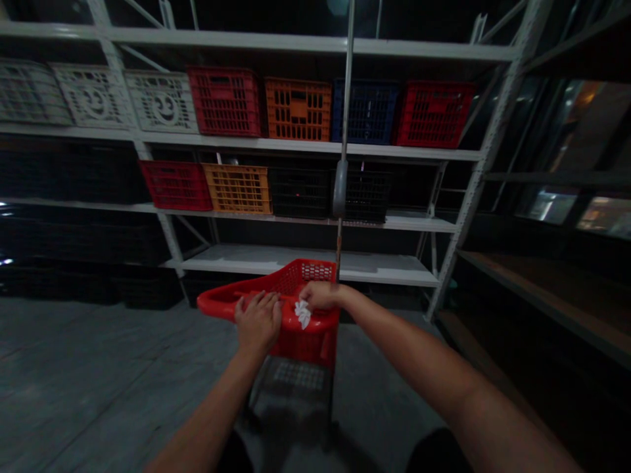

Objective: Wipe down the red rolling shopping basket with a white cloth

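Observation:
A red plastic shopping cart (pixel 217 303) with a perforated basket stands in front of me. My left hand (pixel 259 318) grips its near rim, with the fingers laid over the edge. Just to the right, my right hand (pixel 318 295) pinches a crumpled white tissue (pixel 302 314), which touches the top of the red rim. The fingertips of the right hand are partly hidden behind the tissue. A thin metal pole (pixel 347 98) rises upright by the cart's right side, with a grey grip (pixel 340 189) partway up.
White metal shelving (pixel 236 263) runs across the back. On it sit white crates (pixel 162 102), red crates (pixel 436 113), an orange crate (pixel 298 108), a yellow crate (pixel 238 188) and dark crates (pixel 300 192). Another rack (pixel 542 289) stands along the right. Grey floor (pixel 98 374) lies below.

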### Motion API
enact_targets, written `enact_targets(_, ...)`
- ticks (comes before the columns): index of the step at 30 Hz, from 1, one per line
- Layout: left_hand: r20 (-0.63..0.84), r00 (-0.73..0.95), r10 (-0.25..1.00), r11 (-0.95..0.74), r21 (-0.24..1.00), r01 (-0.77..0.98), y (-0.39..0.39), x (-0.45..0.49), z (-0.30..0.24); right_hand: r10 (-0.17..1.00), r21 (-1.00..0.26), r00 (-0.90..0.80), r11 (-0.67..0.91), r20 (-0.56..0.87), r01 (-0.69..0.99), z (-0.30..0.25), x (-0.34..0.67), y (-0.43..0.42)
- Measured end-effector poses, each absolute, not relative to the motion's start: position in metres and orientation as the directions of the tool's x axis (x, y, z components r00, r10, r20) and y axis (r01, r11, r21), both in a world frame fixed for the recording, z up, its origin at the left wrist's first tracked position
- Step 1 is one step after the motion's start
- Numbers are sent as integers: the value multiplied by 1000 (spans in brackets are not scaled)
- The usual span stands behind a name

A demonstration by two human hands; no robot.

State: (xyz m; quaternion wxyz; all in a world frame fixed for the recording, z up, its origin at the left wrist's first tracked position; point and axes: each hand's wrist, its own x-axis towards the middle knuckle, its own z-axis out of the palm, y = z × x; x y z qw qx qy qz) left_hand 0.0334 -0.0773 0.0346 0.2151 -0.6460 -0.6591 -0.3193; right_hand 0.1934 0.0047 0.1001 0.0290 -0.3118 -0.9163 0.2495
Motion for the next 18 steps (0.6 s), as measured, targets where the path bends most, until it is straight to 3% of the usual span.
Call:
enact_targets(5, 701, -49, 712, -69, 139, 988, -76, 28, 33, 565, -229, -790, 758, -235, 611, 108, 204, -2)
enact_targets(9, 687, -15, 727, -105, 132, 986, -73, 26, 33, 618, 82, -783, 786, -70, 613, 100, 191, -14)
enact_targets(13, 658, 32, 752, -151, 125, 981, -67, 22, 33, 659, 237, -748, 718, 72, 655, 92, 192, -16)
enact_targets(18, 662, 55, 747, -181, 122, 976, -58, 16, 32, 493, 356, -864, 794, 99, 493, 90, 220, -10)
